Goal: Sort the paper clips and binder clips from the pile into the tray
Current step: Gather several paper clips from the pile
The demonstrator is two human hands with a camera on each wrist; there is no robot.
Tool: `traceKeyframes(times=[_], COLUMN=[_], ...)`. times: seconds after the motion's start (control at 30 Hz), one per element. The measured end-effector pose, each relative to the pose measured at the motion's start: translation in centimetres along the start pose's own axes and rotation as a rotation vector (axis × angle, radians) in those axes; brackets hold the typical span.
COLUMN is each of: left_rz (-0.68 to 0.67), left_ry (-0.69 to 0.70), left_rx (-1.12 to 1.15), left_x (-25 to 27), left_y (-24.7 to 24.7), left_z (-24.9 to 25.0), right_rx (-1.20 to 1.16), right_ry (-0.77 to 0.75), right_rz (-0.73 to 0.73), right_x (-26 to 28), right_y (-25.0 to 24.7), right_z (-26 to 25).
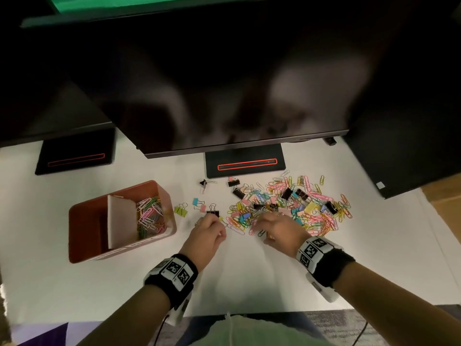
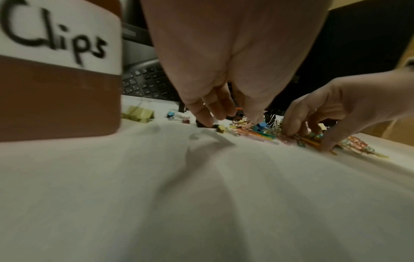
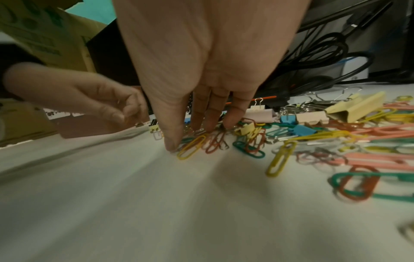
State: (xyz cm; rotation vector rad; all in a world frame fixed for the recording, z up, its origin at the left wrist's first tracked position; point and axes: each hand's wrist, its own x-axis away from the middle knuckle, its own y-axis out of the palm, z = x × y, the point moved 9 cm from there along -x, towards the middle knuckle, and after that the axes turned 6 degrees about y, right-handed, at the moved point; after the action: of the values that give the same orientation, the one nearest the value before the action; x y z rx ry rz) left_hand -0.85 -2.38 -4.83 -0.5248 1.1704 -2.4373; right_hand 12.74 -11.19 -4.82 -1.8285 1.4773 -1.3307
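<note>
Only some paper clips [image 1: 149, 216] fill one tray [image 1: 86, 254] compartment; most of the pile [image 1: 294, 206] remains on the bench [image 1: 249, 283], binder clips [image 1: 212, 213] unsorted, the left hand [image 1: 208, 232] curled near a black one though I cannot tell it grips, the right hand [image 1: 277, 227] fingers spread, pressing into the clips.

- Left compartment of tray [image 1: 82, 221]: floor lost in shadow behind the white divider [image 1: 121, 221].
- Beneath right hand [image 1: 279, 229]: clips of the pile [image 1: 299, 206] hidden.
- Under left hand [image 1: 208, 231] fingertips beside the tray: hold on anything impossible to tell.
- Tray label [image 2: 56, 35]: cut off at left edge, only "Clips" legible.
</note>
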Motion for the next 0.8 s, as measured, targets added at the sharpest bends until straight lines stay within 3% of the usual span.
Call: traceKeyframes(times=[0.37, 0.8], left_rz=[0.018, 0.017], left_ry=[0.078, -0.076], left_rx=[-0.160, -0.013], left_x=[-3.8, -5.4], left_y=[1.3, 0.7], left_z=[2.4, 0.6], right_rx=[-0.012, 0.078], right_ry=[0.039, 0.039], right_rz=[-0.033, -0.117], right_x=[-3.1, -4.3], right_y=[-0.1, 0.2], right_z=[0.5, 0.9])
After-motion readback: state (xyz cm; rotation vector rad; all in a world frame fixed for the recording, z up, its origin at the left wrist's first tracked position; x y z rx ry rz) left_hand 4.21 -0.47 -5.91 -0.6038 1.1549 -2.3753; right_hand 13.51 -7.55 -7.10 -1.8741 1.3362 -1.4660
